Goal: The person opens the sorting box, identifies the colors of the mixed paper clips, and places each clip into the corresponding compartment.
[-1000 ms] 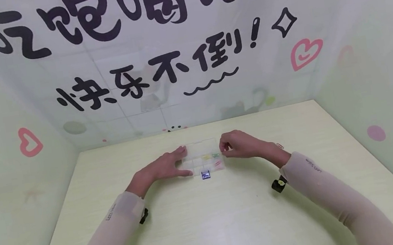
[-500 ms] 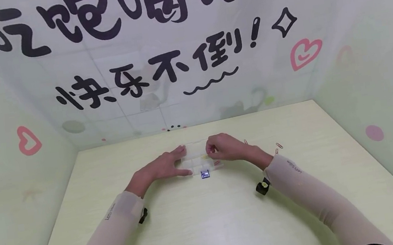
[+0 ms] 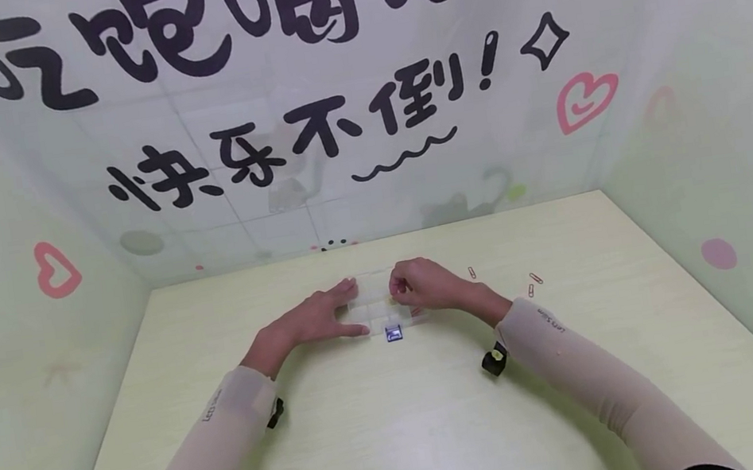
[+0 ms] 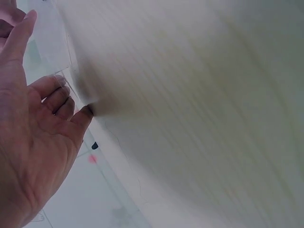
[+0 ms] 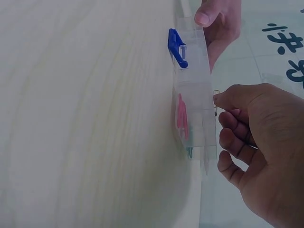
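A clear compartment box [image 3: 376, 311] with a blue latch [image 3: 394, 334] lies near the back of the table, its clear lid folded back. My left hand [image 3: 319, 315] rests along its left side, fingers and thumb spread and touching the box. Over the right half of the box, my right hand [image 3: 423, 283] pinches a small yellowish paper clip [image 5: 216, 97] between thumb and forefinger. Through the box wall, pink paper clips [image 5: 182, 116] show in a front compartment, and a green paper clip [image 5: 190, 152] behind them. My right hand covers some compartments in the head view.
Several red paper clips [image 3: 535, 278] lie loose on the table [image 3: 403, 424] to the right of the box, beside my right forearm. Printed panels [image 3: 276, 237] enclose the table at the back and both sides.
My right hand has moved left from the box's right edge to over its compartments, uncovering loose red paper clips on the table. My left hand has stayed in place.
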A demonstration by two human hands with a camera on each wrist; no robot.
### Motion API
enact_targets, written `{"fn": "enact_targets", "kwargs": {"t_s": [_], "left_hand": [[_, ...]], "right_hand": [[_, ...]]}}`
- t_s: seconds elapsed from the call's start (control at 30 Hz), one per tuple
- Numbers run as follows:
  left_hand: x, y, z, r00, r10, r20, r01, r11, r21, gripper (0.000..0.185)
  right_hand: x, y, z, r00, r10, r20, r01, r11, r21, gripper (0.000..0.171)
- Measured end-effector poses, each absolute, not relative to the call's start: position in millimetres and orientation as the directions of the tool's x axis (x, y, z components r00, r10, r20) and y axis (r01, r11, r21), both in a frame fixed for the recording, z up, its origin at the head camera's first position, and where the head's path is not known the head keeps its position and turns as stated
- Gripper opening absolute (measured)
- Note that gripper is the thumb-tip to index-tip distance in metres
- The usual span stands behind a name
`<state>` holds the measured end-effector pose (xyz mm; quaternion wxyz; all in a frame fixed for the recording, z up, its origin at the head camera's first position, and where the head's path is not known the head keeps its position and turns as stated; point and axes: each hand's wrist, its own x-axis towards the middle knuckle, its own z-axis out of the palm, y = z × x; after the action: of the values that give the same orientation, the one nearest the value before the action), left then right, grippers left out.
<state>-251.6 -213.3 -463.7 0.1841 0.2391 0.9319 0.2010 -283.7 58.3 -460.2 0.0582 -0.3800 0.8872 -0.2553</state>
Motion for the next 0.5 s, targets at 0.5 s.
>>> {"fn": "enact_targets", "kwargs": {"t_s": [0.5], "left_hand": [[-254.0, -213.5, -465.1, -0.815, 0.522, -0.249, 0.374, 0.805, 0.461, 0.110]], "right_hand": [[-280.5, 69.7, -458.9, -0.728, -0.680, 0.092, -0.626, 0.603, -0.495, 0.015]]}}
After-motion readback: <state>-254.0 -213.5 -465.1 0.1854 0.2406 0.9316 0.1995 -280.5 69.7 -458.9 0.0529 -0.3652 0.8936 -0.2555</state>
